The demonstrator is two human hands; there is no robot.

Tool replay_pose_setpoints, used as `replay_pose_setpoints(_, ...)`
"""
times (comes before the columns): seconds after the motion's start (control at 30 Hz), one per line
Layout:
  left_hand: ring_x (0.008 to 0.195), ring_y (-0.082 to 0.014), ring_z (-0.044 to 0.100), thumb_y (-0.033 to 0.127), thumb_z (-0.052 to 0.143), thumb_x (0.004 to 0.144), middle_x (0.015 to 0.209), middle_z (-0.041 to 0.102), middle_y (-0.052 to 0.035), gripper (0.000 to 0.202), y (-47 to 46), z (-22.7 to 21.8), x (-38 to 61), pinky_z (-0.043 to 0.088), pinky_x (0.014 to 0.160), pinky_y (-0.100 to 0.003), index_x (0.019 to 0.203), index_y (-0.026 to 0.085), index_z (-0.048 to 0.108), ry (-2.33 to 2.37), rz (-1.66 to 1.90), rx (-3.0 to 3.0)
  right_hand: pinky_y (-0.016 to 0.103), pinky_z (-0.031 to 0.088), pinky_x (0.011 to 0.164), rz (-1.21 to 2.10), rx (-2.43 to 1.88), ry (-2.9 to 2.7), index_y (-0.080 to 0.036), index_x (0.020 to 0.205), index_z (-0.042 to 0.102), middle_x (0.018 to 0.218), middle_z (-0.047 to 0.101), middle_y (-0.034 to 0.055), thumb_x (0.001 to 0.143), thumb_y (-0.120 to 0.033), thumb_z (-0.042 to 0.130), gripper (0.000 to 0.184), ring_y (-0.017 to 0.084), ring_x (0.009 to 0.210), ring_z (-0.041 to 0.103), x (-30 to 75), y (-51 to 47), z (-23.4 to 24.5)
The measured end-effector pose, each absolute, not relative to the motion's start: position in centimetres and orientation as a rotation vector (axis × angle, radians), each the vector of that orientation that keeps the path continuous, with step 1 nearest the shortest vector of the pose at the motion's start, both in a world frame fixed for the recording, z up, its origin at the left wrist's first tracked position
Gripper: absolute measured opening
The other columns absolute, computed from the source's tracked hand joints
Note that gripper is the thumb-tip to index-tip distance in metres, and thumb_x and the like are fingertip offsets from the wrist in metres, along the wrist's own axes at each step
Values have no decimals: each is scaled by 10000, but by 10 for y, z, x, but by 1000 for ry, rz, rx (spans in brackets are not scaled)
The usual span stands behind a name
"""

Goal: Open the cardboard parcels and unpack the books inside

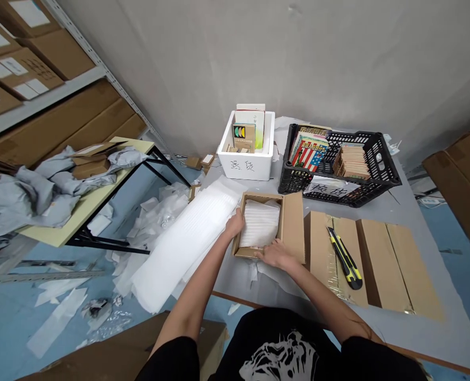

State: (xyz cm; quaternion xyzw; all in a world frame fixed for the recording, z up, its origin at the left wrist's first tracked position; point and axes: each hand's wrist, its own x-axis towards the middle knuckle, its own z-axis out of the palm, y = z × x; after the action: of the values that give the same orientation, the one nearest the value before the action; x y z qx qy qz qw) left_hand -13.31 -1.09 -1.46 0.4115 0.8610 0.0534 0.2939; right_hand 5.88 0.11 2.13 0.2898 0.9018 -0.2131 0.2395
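An open cardboard box (294,225) sits on the grey table in front of me, one flap folded out to the right. Inside lies a parcel wrapped in white foam sheet (260,222). My left hand (235,224) grips the box's left wall, its fingertips partly hidden by the edge. My right hand (275,254) is closed over the near wall, close to the right corner, with the thumb outside. A long roll of white foam sheet (191,241) stretches beside the box on the left, passing under my left forearm.
Two closed cardboard boxes lie to the right, one with a yellow and black utility knife (344,259) on it. Behind stand a white foam bin (246,166) and a black crate (340,190), both holding books. A side table (80,211) carries grey mailer bags; packing scraps litter the floor.
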Motion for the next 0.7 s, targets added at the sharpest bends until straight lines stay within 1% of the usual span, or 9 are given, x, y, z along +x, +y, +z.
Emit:
replay_pose_setpoints(0.1, 1016, -283, 635, 295, 253, 932, 1120, 654, -171, 360, -9, -15, -133, 460, 801, -376, 1249, 147, 337, 2280, 126, 1085, 353, 337, 948, -592, 895, 2511, -90, 1090, 658, 1108, 632, 186, 851, -577, 474, 572, 288, 1110, 515, 54, 14, 23)
replay_pose_setpoints(0.2, 1036, -285, 630, 346, 269, 928, 1157, 643, -175, 396, -7, -15, -138, 461, 812, -377, 1262, 149, 348, 2263, 110, 1057, 309, 375, 897, -670, 984, 2611, -112, 1155, 614, 1153, 598, 159, 848, -474, 538, 481, 267, 1119, 508, 58, 18, 38)
replay_pose_setpoints(0.27, 1024, -277, 638, 414, 289, 920, 1171, 643, -165, 447, -6, -13, -143, 471, 803, -362, 1275, 154, 364, 2243, 103, 1038, 288, 402, 845, -772, 848, 2679, -173, 1159, 615, 1129, 612, 111, 890, -365, 501, 350, 230, 1064, 546, 69, 10, 51)
replay_pose_setpoints(0.33, 963, -260, 663, 482, 304, 905, 1152, 657, -148, 503, -5, -9, -147, 487, 768, -339, 1280, 158, 389, 2222, 98, 1018, 296, 418, 826, -868, 623, 2695, -222, 1125, 641, 1096, 630, 80, 912, -355, 469, 305, 215, 1011, 574, 85, -7, 62)
replay_pose_setpoints(0.4, 917, -253, 677, 507, 310, 895, 1135, 664, -152, 525, -3, -5, -149, 496, 744, -331, 1260, 149, 428, 2228, 91, 999, 343, 408, 885, -903, 443, 2683, -227, 1041, 686, 1134, 629, 90, 925, -424, 432, 342, 238, 1066, 555, 101, -27, 68)
replay_pose_setpoints(0.47, 973, -269, 661, 470, 353, 886, 1164, 644, -179, 490, -3, -3, -146, 490, 776, -343, 1217, 130, 472, 2267, 75, 989, 380, 381, 946, -906, 403, 2670, -198, 980, 710, 1157, 630, 113, 950, -429, 360, 420, 255, 1119, 531, 110, -43, 68)
replay_pose_setpoints(0.6, 1089, -277, 608, 332, 439, 862, 1178, 638, -167, 347, -12, -6, -133, 467, 832, -345, 1141, 144, 521, 2332, 66, 1006, 364, 409, 907, -757, 814, 2772, -138, 1051, 669, 1103, 647, 152, 955, -305, 325, 395, 256, 1055, 559, 104, -38, 58)
replay_pose_setpoints(0.67, 1068, -261, 618, 297, 403, 884, 1147, 656, -147, 310, -19, -8, -126, 470, 812, -332, 1137, 163, 520, 2363, 96, 1015, 426, 351, 985, -549, 1169, 2858, -94, 1205, 581, 1302, 525, 215, 895, -286, 461, 383, 322, 1214, 452, 97, -19, 47)
replay_pose_setpoints(0.7, 1059, -259, 622, 288, 377, 898, 1137, 659, -147, 307, -23, -8, -122, 470, 803, -332, 1147, 168, 512, 2388, 115, 1014, 470, 300, 1027, -489, 1341, 2853, -62, 1288, 506, 1401, 415, 250, 853, -280, 531, 487, 362, 1296, 360, 94, -9, 39)
